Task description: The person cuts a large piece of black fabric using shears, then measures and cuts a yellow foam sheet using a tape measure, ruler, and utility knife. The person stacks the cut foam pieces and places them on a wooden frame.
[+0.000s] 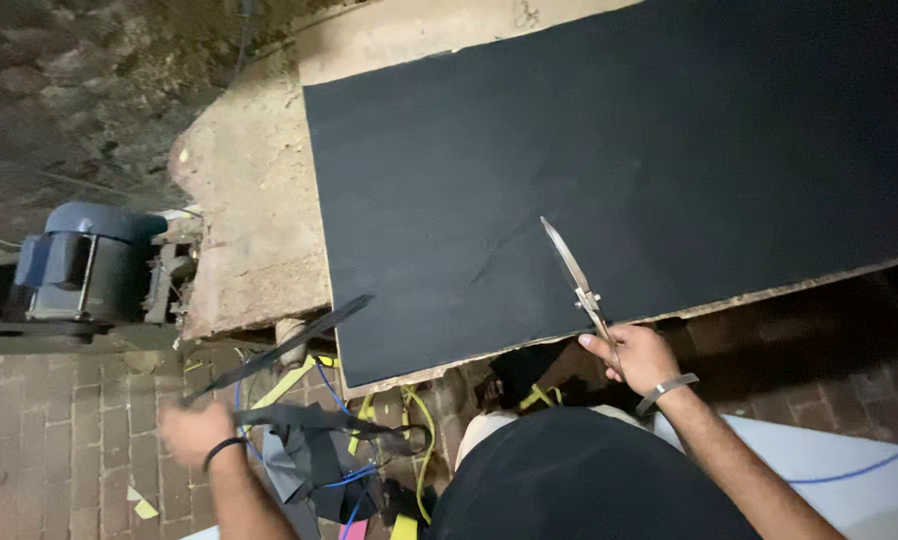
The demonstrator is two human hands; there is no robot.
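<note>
1. Right hand [641, 356], lower centre-right of the frame: I see it closed around the handles of a pair of scissors [577, 282]. The fingers are curled tight, with no open span between them. A metal band sits on the wrist just below the hand. The blades point up and to the left, and they appear shut or nearly so; I cannot tell the exact gap. The blades lie over the near edge of the black sheet [619, 160].

2. Left hand [197, 430], lower left of the frame: I see it closed on the lower end of a long narrow black strip [287, 347]. The hand is blurred, so I cannot tell the finger positions exactly. A dark band circles the wrist. The strip runs up and to the right, and its far end reaches the lower left corner of the black sheet.

3. Black sheet: it covers most of the upper right of the frame and lies flat on a worn wooden table [249, 190], whose bare surface shows along the sheet's left side.

4. Surroundings: a blue-grey motor [84, 265] stands at the left edge of the frame, beside the table. Black offcuts with yellow and blue scraps [344, 455] lie on the brick floor, lower centre, between the two forearms.
</note>
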